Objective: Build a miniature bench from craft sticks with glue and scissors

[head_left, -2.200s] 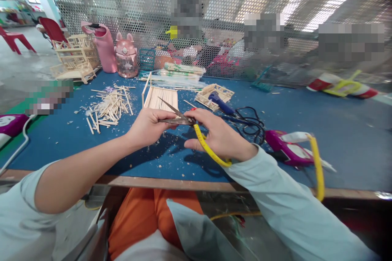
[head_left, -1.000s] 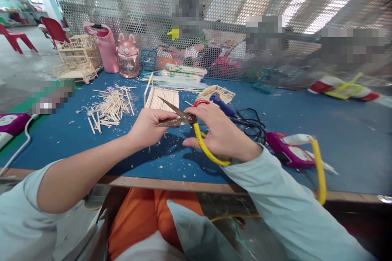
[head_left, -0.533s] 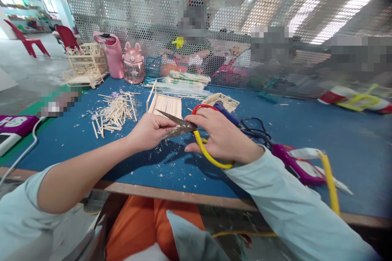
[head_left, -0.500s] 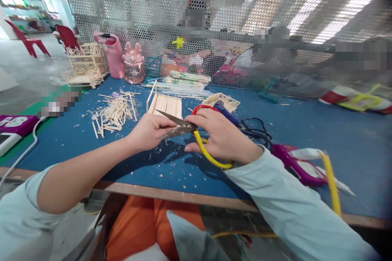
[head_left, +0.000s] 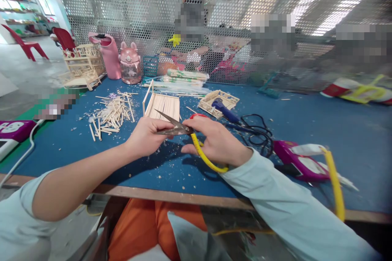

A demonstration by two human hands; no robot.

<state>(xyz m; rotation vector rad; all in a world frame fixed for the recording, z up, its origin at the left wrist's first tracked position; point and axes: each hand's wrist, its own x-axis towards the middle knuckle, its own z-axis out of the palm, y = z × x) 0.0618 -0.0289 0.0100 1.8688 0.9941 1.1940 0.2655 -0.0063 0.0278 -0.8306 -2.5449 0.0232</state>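
My right hand grips a pair of scissors by its handles, one red, the other wrapped in yellow. The dark blades stand partly apart and point left. My left hand is closed in a pinch right at the blades; what its fingers hold is hidden. Just beyond the hands lies a panel of thin wooden sticks with a small upright frame at its left side. To the left is a heap of loose cut sticks. Small chips are scattered on the blue tabletop beneath my hands.
A blue glue gun with a black cord rests on a small stick frame. Purple power strips lie at both sides. Behind stand a pink bottle, a clear pink bottle, packs of sticks and a perforated metal screen.
The scissor blades have closed somewhat, and the right hand's fingers have drawn in a little. Both hands have shifted slightly left. The view has moved a little.
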